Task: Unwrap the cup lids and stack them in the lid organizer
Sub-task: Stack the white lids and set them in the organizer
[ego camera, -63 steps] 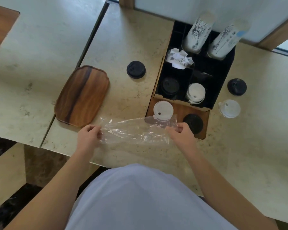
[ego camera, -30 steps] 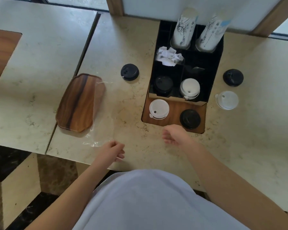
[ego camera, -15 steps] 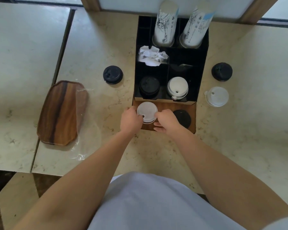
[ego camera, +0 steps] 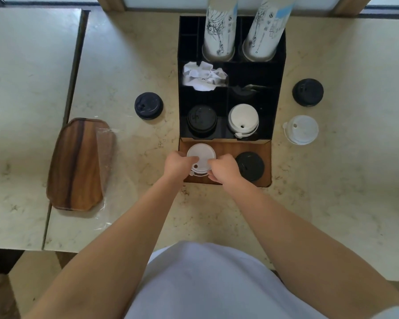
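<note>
Both hands, left (ego camera: 179, 162) and right (ego camera: 224, 168), pinch white lid stack (ego camera: 200, 157) from either side on organizer (ego camera: 230, 148) front ledge, likely to lift it square. Target probably white-lid slot (ego camera: 243, 119) behind. Wrap (ego camera: 104, 157) discarded on tray (ego camera: 76, 164).

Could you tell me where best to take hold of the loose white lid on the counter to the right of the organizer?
Probably pinch the white lid across its round rim from above: it lies flat, clear of the black lid, with a small tab at its left.
</note>
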{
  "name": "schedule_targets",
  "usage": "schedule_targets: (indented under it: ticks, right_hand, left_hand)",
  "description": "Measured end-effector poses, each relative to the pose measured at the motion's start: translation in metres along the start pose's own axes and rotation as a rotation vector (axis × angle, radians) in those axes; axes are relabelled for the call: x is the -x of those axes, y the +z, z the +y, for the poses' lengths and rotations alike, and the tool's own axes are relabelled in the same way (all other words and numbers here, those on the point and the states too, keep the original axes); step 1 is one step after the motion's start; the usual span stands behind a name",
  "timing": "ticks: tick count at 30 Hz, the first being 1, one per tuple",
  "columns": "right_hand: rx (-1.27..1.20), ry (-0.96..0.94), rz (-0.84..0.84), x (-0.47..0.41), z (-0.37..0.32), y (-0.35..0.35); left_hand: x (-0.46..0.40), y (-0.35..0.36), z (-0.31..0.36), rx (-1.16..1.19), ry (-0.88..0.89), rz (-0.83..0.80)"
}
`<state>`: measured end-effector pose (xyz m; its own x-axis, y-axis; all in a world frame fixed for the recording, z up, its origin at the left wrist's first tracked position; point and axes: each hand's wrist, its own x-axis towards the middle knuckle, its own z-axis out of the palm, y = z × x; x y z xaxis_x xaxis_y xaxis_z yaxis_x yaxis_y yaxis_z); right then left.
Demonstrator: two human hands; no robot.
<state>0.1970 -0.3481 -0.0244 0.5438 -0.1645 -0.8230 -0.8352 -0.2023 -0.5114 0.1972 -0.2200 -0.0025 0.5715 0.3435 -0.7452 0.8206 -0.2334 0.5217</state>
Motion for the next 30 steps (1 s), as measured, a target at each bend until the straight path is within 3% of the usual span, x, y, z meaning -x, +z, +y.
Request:
schedule_targets:
  ticks: [5,11,14,19,22,27,30]
  right_hand:
    - [0.069,-0.043,-0.004,0.008,0.007,-0.007]
    - [0.098,-0.031,-0.171,0.036,0.024,-0.036]
    - [-0.013,-0.067,-0.248,0.040,0.042,-0.059]
    - [-0.218,-0.101,-0.392,0.047,0.054,-0.098]
    - [-0.235,-0.104,-0.472,0.053,0.051,-0.112]
    - [-0.267,-0.137,-0.413,0.057,0.050,-0.124]
    - [-0.105,-0.219,-0.290,0.051,0.062,-0.139]
  left_hand:
    - [0.022,0.012,-0.014,0.107,0.018,0.065]
    - [0.053,0.014,-0.033,0.370,0.007,-0.337]
    - [0.062,0.013,-0.037,0.462,-0.005,-0.496]
    - [0.073,0.028,-0.029,0.496,-0.069,-0.458]
    - [0.079,0.038,-0.018,0.631,-0.174,-0.595]
    - [0.081,0.068,-0.003,0.828,-0.267,-0.712]
    - [0.086,0.087,-0.001,0.852,-0.353,-0.713]
